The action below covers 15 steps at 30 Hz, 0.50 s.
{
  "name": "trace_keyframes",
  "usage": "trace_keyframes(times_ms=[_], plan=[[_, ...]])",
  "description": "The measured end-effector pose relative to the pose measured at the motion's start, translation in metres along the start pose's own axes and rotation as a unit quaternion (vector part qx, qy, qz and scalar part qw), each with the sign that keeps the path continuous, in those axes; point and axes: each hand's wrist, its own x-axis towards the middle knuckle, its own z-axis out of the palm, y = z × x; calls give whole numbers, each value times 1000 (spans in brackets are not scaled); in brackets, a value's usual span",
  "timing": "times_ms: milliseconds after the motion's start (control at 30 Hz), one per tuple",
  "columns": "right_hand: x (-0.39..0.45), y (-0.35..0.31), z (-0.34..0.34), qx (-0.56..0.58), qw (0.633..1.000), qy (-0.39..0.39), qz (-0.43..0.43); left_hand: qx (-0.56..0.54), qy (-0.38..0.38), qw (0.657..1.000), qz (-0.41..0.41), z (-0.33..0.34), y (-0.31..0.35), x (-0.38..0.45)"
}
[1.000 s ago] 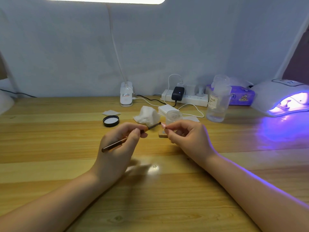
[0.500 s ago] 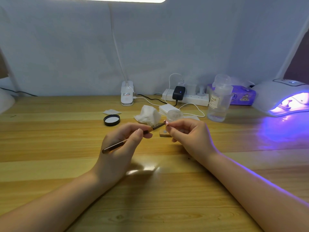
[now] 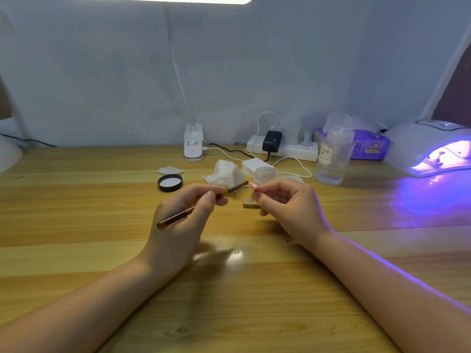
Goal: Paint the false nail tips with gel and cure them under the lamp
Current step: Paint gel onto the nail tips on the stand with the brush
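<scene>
My left hand [image 3: 183, 220] holds a thin brown gel brush [image 3: 204, 203] like a pen, bristles pointing right. My right hand [image 3: 285, 205] pinches a small pink false nail tip [image 3: 253, 186] between thumb and fingers, a short gap from the bristle end. Below it a small wooden holder block [image 3: 248, 203] lies on the wooden table [image 3: 102, 238]. Behind my right hand stands a clear open gel jar [image 3: 266, 174]; its black lid [image 3: 170, 182] lies to the left. The white curing lamp [image 3: 428, 146] glows purple at the far right, with something on a stand inside.
A crumpled white tissue [image 3: 225, 174], a stack of wipes [image 3: 254, 164], a loose pad [image 3: 170, 170], a clear liquid bottle [image 3: 332, 156], a power strip with plugs and cables [image 3: 283, 147], a purple tissue pack [image 3: 369, 146] and a clip lamp base [image 3: 194, 146] line the back of the table.
The brush tip has drawn back slightly from the nail tip, leaving a small gap. Both hands have stayed in nearly the same place above the table.
</scene>
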Motion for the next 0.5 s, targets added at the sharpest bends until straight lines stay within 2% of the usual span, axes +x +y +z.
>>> trace_keyframes(times_ms=[500], plan=[[0, 0, 0, -16, 1000, 23, 4, -63, -35, 997, -10, -1, 7, -2]])
